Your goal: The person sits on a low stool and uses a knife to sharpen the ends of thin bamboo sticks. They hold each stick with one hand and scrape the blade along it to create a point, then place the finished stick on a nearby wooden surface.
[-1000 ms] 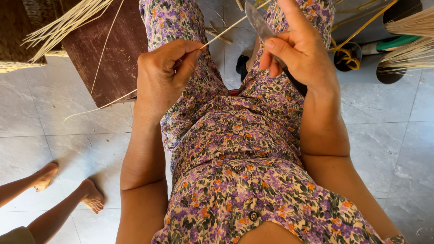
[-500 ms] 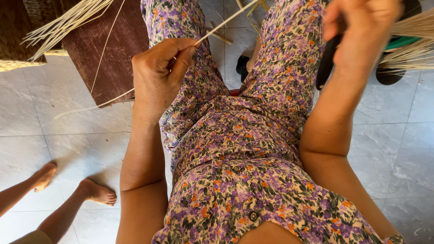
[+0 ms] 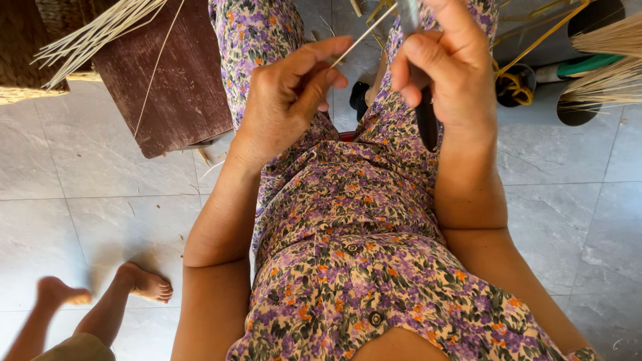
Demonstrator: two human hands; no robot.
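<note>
Thin pale stick [image 3: 361, 39] pinched in left hand [image 3: 287, 100]; right hand [image 3: 448, 73] grips a dark-handled knife [image 3: 425, 113]

The left hand [image 3: 287, 93] and the right hand [image 3: 448, 67] sit side by side above the lap, a thin stick [image 3: 361, 37] between them. A board [image 3: 167, 93] lies on the floor [image 3: 87, 200] to the left, with bundled sticks [image 3: 93, 33] over it. Another person's feet [image 3: 144, 284] are on the floor at the lower left.
</note>
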